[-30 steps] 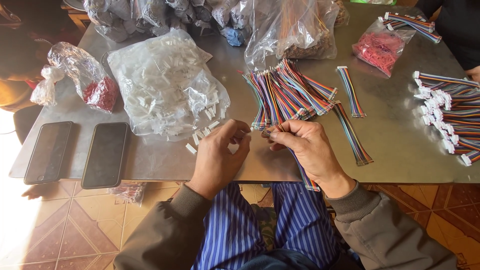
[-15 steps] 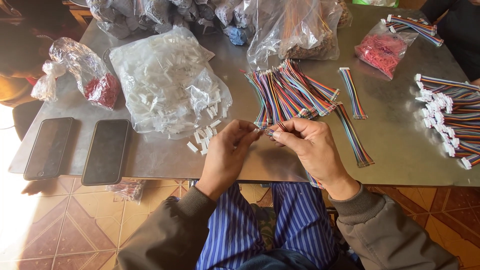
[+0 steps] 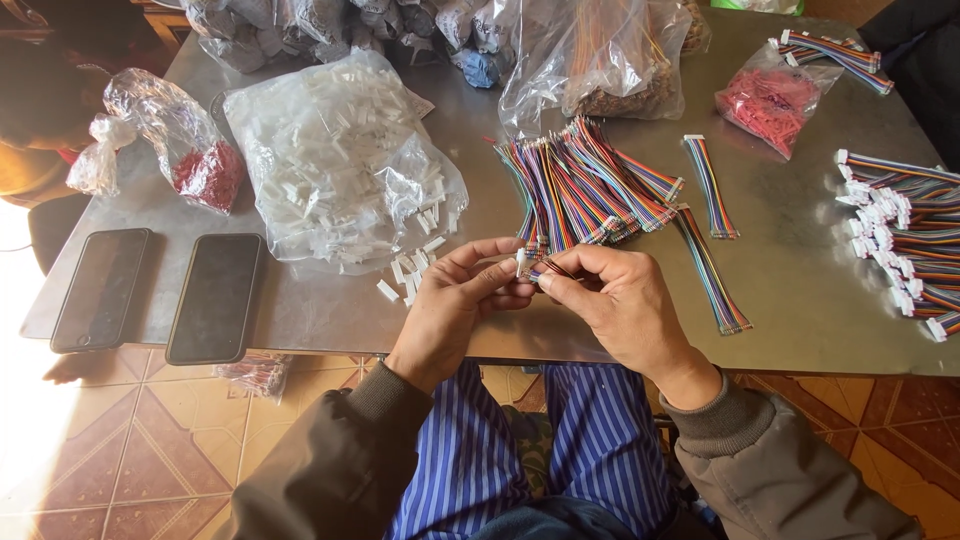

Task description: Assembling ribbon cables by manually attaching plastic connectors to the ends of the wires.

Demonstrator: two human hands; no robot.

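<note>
A small white plastic connector housing [image 3: 521, 263] sits pinched between the fingertips of the left hand [image 3: 455, 305], held just above the near edge of the grey metal table [image 3: 800, 290], and the right hand [image 3: 610, 300] closes thumb and forefinger on the end of a short multicoloured ribbon wire [image 3: 552, 268], bringing its tip right up against that housing. Both grips are tight and narrow, fingertips only. The risk here looks plain: the housing is tiny and held over the table's lip, so a slip of the left fingers could drop it to the tiled floor [image 3: 110, 440]; a skewed approach could bend the wire's terminals or seat them crooked. Just beyond the hands lies a fanned pile of loose rainbow wire bundles [image 3: 585, 185], close enough for a trailing wire to snag. To the left, a few spare white housings [image 3: 410, 275] lie scattered beside a clear plastic bag full of white housings [image 3: 340, 165]. Two dark phones [image 3: 160, 292] lie flat at the left edge, near a clear bag with red parts [image 3: 205, 170]. Finished wires with white plugs [image 3: 900, 225] stack at the far right, well apart, and another bag of red pieces [image 3: 770, 100] sits behind them.
</note>
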